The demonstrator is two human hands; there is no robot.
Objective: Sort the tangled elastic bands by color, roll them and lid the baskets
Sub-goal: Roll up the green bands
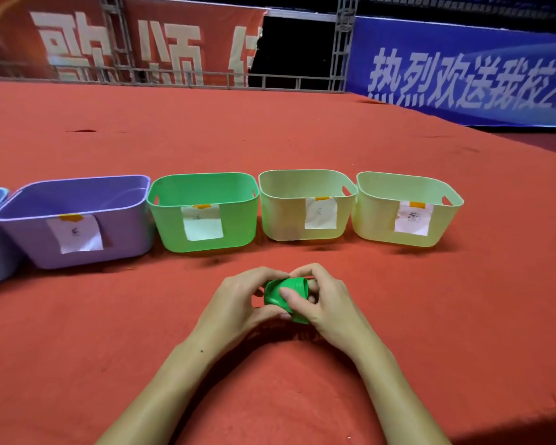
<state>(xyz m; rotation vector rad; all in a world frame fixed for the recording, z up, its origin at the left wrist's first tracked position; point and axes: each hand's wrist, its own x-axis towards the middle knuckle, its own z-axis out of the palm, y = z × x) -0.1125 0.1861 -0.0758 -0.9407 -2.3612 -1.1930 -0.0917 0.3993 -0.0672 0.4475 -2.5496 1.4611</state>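
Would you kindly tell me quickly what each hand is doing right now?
Left hand: closed on the green band roll.
Right hand: closed on the same roll.

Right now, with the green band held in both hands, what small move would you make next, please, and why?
Probably finish the last turn. The green band looks nearly rolled, pinched between the left hand and right hand. Its likely destination, the green basket, stands open just beyond.

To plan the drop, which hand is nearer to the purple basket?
Left. The left hand sits below and right of the purple basket; the right hand is farther right, across the green band.
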